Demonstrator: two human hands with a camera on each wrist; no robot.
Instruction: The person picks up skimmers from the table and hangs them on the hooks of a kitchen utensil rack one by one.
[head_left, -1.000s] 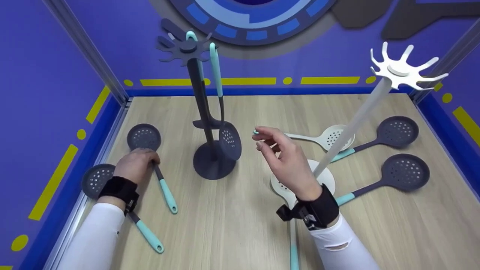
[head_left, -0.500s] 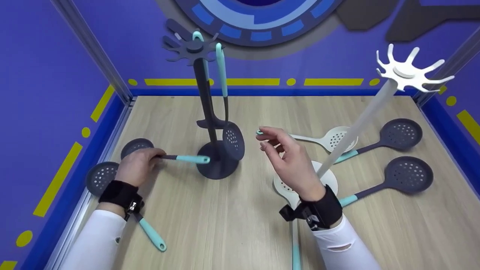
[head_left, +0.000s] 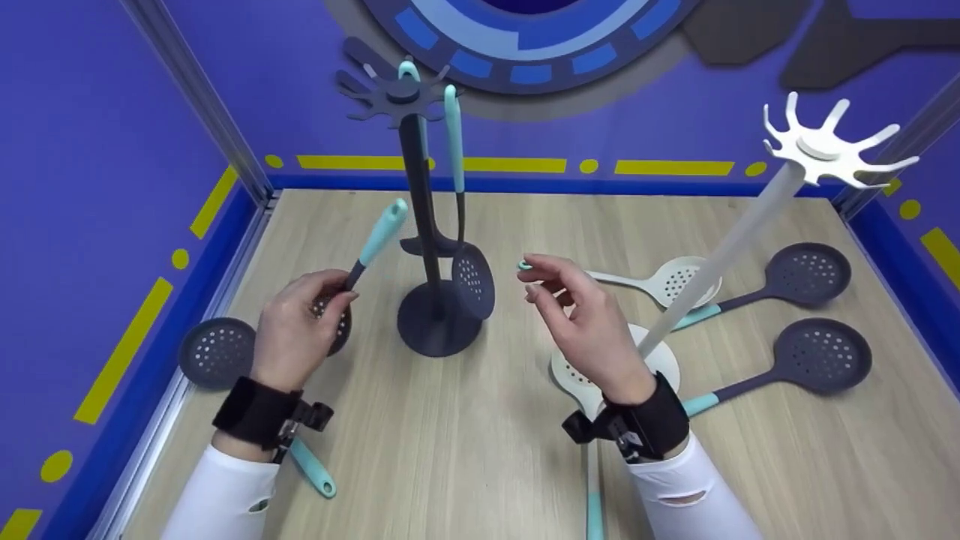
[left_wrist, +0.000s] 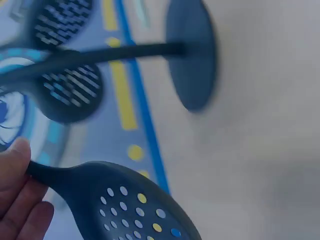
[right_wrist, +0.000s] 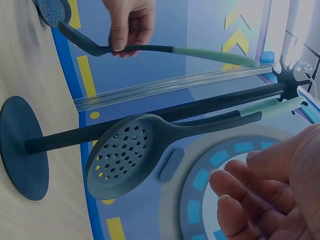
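My left hand (head_left: pixel 300 322) pinches the neck of a dark skimmer, its mint handle (head_left: pixel 384 229) tilted up and right. Behind the fingers, its perforated bowl (left_wrist: pixel 135 205) hangs low, partly hidden in the head view. To the right stands a dark utensil stand (head_left: pixel 439 341) with a second skimmer (head_left: pixel 472 281) and another mint-handled utensil hung on it. My right hand (head_left: pixel 592 326) hovers with fingers loosely bent and nothing in them. It overlaps the handle of a white skimmer (head_left: pixel 675 281) lying behind it, whose mint tip shows by the fingertips.
A white stand (head_left: pixel 720 255) rises beside my right wrist, with another white skimmer (head_left: pixel 577 375) at its base. Two dark skimmers, one far (head_left: pixel 808 274) and one near (head_left: pixel 823 355), lie on the right. Another dark skimmer (head_left: pixel 217 352) lies under my left wrist. Blue panels (head_left: pixel 525 135) enclose the table.
My left hand has lifted the dark skimmer from the table and moved right with it. Its handle has swung from pointing toward me to pointing up. The right hand keeps its pose.
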